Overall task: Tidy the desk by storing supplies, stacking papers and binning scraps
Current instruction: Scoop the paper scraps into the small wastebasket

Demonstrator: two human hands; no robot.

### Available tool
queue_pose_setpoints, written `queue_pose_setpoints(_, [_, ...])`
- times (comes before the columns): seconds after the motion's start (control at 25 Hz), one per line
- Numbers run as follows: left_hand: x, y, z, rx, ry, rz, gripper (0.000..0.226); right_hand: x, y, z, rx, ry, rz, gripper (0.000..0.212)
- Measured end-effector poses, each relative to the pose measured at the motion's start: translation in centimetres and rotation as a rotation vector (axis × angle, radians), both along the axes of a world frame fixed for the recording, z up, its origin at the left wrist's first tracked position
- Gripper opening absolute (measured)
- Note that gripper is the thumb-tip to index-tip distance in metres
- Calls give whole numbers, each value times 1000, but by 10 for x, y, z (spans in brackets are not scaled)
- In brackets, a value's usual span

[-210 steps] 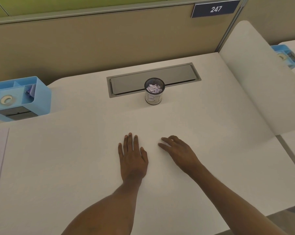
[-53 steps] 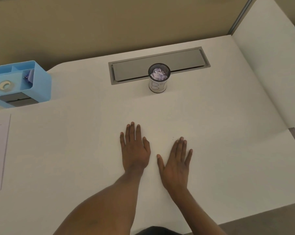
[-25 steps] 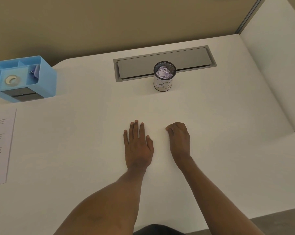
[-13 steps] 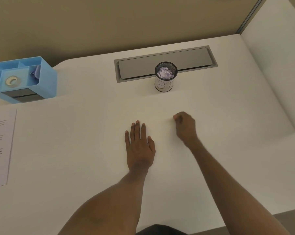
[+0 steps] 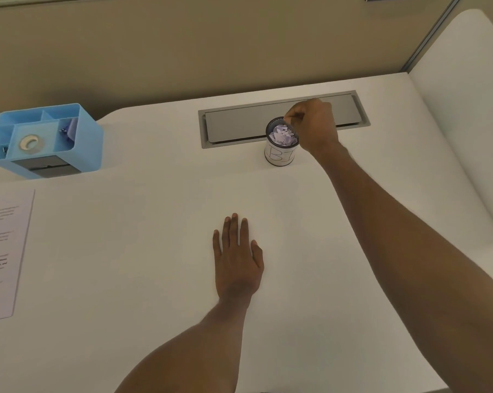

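White desk (image 5: 154,293): the printed papers (image 5: 4,251) lie at its left edge, with the blue desk organiser (image 5: 49,140) behind them holding a tape roll. Left hand (image 5: 236,259): flat on the desk, fingers straight and close together. Right hand (image 5: 313,123): poised over the rim of the mesh bin cup (image 5: 279,157), thumb and forefinger pinched together; no scrap is discernible between them. Crumpled paper scraps (image 5: 282,136) fill the cup. Judged step: binning a scrap. Next move calls for parting the fingertips squarely over the opening
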State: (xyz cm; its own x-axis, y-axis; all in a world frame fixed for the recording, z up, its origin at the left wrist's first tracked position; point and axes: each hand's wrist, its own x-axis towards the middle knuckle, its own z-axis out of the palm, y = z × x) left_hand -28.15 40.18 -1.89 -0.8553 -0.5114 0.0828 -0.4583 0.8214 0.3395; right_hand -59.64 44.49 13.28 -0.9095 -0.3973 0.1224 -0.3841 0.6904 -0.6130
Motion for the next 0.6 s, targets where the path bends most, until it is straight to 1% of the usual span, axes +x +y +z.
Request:
queue_pose_setpoints(0.08, [0, 0, 0, -3, -11, -4, 57, -6, -2, -3, 88, 26, 32, 25])
queue_pose_setpoints(0.12, [0, 0, -1, -5, -14, -5, 57, -7, -2, -4, 90, 39, 32, 26])
queue_pose_setpoints(0.32, [0, -1, -2, -2, -33, -8, 58, 5, 2, 5, 16, 108, -51, 21])
queue_pose_setpoints(0.4, [0, 0, -2, -2, -25, -7, 57, 18, 16, 7, -90, 110, -87, 22])
queue_pose_setpoints(0.48, [0, 0, -1, -3, -23, -5, 57, 45, 39, -3, -191, 27, -95, 17])
queue_pose_setpoints(0.6, [0, 0, -1, 0, -19, -2, 56, 99, 79, -36, -238, -201, -134, 8])
